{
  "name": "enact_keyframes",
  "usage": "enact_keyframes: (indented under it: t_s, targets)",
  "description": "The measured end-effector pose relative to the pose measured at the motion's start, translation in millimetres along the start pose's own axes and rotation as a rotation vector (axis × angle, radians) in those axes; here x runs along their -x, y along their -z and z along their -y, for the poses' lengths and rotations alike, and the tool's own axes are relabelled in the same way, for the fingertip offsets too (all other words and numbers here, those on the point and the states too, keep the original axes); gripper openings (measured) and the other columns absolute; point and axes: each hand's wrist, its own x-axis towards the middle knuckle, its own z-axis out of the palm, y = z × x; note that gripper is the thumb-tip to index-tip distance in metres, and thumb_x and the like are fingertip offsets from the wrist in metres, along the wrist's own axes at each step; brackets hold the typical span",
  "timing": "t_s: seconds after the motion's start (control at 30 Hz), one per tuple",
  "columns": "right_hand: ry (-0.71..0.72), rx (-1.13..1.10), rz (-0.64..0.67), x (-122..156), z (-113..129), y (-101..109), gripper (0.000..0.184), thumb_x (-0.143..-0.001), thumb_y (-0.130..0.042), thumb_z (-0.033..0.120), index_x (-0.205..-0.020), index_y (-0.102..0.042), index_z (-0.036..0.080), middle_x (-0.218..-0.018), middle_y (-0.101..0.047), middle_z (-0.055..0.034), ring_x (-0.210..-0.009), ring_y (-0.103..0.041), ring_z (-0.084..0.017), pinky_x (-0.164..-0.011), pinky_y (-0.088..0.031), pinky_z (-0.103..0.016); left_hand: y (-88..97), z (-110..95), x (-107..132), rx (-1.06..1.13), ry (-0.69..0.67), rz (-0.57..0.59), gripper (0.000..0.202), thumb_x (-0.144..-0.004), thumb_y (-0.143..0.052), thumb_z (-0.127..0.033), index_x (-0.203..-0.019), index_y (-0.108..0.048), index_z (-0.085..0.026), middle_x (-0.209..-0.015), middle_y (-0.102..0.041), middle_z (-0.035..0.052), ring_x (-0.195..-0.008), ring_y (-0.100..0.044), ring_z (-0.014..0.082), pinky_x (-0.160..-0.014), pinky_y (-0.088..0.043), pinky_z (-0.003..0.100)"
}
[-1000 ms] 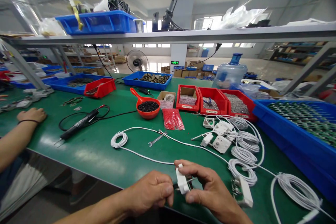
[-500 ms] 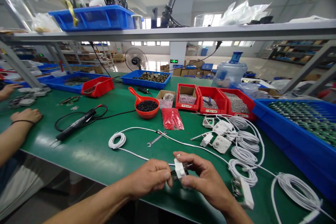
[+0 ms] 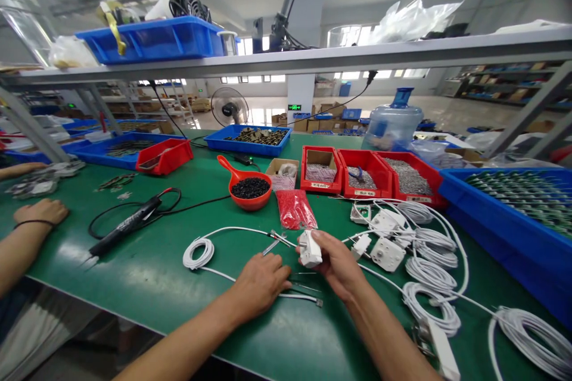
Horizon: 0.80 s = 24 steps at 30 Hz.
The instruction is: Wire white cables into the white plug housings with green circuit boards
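My right hand (image 3: 337, 265) is closed around a small white plastic plug housing (image 3: 310, 249), raised above the bench with a metal pin facing left. My left hand (image 3: 263, 284) rests low on the green bench, fingers curled over what look like thin metal tweezers (image 3: 306, 287); two slim prongs stick out to the right, their other end hidden. Beside those prongs lies the connector end of a white cable (image 3: 308, 299). A coiled white cable (image 3: 199, 253) sits left of my left hand. An open-end wrench (image 3: 272, 244), partly covered, lies just beyond it.
White housings (image 3: 388, 254) and cable coils (image 3: 431, 274) spread to the right, beside a blue bin (image 3: 513, 238). Further back are red bins (image 3: 366, 174), a red bag (image 3: 295, 209) and an orange scoop (image 3: 251, 202) of black bits. A co-worker's hand (image 3: 41, 213) rests at left.
My hands have separated. The right hand lifted the white housing away and turned it; the left hand moved down to the bench. The cable's connector end now shows. The view shifted slightly.
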Motion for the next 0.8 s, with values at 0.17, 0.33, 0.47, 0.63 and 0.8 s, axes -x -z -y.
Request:
enact_keyframes:
  t_s: [0.17,0.33,0.47,0.63,0.8]
  targets:
    - [-0.04,0.07,0.029,-36,-20,3,0.036,-0.071,-0.077,0.044,-0.088,-0.066,0.014,-0.076,-0.066,-0.0051,-0.069,-0.064,-0.019,-0.055,-0.048,-0.024,2.1,22,-18,0.088,0.08,-0.068,0.025,-0.094,-0.05,-0.042,-0.106,-0.06,-0.023,-0.099,-0.057,0.0042,-0.094,-0.05,0.0205,-0.081,-0.037,0.032]
    - [0.083,0.073,-0.068,-53,-29,15,0.041,-0.073,-0.075,0.047,-0.098,-0.064,0.018,-0.084,-0.067,-0.0034,-0.073,-0.062,-0.017,-0.058,-0.048,-0.022,-11.2,71,-41,0.122,0.286,-0.115,0.015,-0.091,-0.057,-0.033,-0.098,-0.061,-0.021,-0.098,-0.059,0.0032,-0.094,-0.051,0.019,-0.08,-0.038,0.03]
    - [0.197,0.066,-0.125,-61,-34,21,0.045,-0.07,-0.078,0.047,-0.102,-0.062,0.019,-0.084,-0.066,-0.0014,-0.068,-0.058,-0.013,-0.057,-0.046,-0.021,-23.6,84,-54,0.118,0.264,-0.084,0.015,-0.089,-0.059,-0.034,-0.092,-0.062,-0.02,-0.09,-0.059,0.0032,-0.087,-0.052,0.0185,-0.075,-0.037,0.029]
    - [0.254,0.061,-0.094,-64,-38,25,0.046,-0.072,-0.077,0.047,-0.105,-0.062,0.019,-0.084,-0.066,-0.0029,-0.071,-0.06,-0.017,-0.06,-0.046,-0.024,-19.4,85,-53,0.194,0.176,-0.139,0.018,-0.094,-0.049,-0.029,-0.087,-0.062,-0.019,-0.087,-0.058,0.0039,-0.087,-0.052,0.0169,-0.077,-0.037,0.029]
    - [0.271,0.064,-0.014,-67,-42,21,0.045,-0.073,-0.077,0.045,-0.107,-0.062,0.02,-0.088,-0.068,-0.005,-0.076,-0.063,-0.02,-0.066,-0.048,-0.028,-13.5,75,-51,0.561,0.294,-0.363,0.01,-0.093,-0.047,-0.022,-0.09,-0.055,-0.016,-0.085,-0.059,0.0017,-0.077,-0.055,0.0128,-0.072,-0.041,0.024]
